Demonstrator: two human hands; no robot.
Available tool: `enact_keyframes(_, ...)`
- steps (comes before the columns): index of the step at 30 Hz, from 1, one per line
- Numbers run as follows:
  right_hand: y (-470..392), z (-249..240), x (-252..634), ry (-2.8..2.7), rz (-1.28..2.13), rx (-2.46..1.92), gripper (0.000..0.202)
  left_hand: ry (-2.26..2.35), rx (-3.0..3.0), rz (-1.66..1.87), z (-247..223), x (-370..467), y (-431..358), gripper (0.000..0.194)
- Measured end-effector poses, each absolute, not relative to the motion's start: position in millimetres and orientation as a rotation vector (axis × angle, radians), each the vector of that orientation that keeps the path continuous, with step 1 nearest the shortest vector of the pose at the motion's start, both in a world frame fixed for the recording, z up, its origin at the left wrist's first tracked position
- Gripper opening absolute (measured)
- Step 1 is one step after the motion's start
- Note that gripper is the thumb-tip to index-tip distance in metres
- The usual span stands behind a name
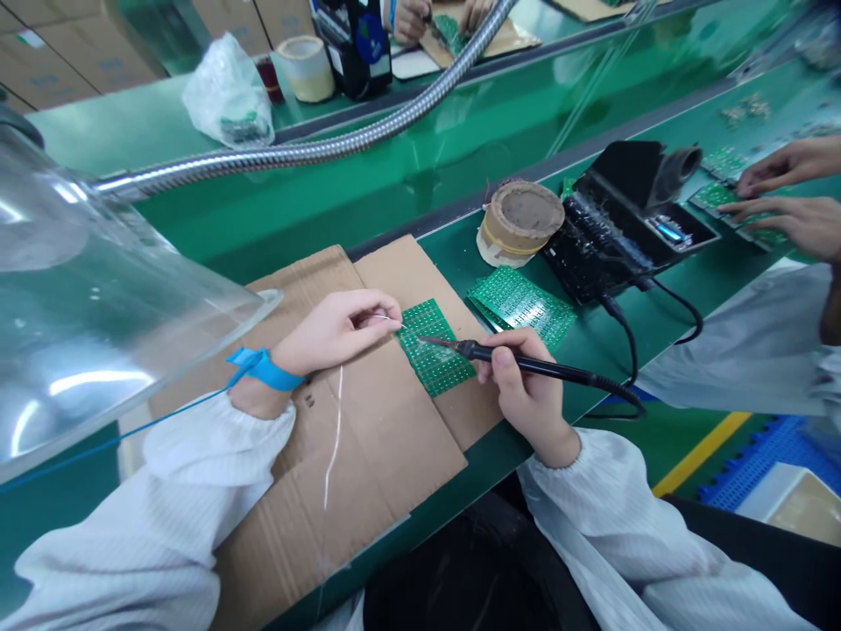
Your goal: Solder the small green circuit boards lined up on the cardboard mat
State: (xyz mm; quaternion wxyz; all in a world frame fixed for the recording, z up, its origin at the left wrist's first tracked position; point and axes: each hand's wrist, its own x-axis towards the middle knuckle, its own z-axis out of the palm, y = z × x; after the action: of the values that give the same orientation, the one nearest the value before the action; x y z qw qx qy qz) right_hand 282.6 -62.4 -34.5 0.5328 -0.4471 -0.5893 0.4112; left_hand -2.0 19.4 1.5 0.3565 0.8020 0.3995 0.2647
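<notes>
A green circuit board (439, 370) lies on a sheet of cardboard (387, 447) in the middle of the view. My left hand (342, 329), with a blue wrist strap (276, 372), pinches thin solder wire (337, 421). The wire's tip reaches the board's upper left part, and its tail hangs down over the cardboard. In my right hand (522, 386) is a black soldering iron (512, 358), gripped like a pen. Its metal tip points left over the board, close to the wire's end; whether they touch I cannot tell.
Stacked green boards (526, 307) lie right of the cardboard, near a tape roll (522, 215) and a black soldering station (611, 228). A clear hood (118, 289) on a metal hose (342, 145) fills the left. At right, another person's hands (788, 206) handle boards.
</notes>
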Motion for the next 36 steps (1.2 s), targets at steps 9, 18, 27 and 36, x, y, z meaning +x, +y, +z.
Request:
enact_keyframes(9,-65,-41,287,-1.426,1.004,-1.102,0.016,1.000,2.237,0.622,-2,-4,18,0.008)
enact_keyframes(18,-64,-39,286,-1.406,0.991,-1.077,0.013,1.002,2.241,0.598,-1,-4,18,0.010)
enact_keyframes(27,-62,-42,286,-1.445,1.018,-1.112,0.014,1.014,2.255,0.611,-1,-2,17,0.007)
enact_keyframes(36,-54,-16,282,-1.447,0.982,-1.064,0.014,1.190,1.916,0.866,-2,-4,22,0.015)
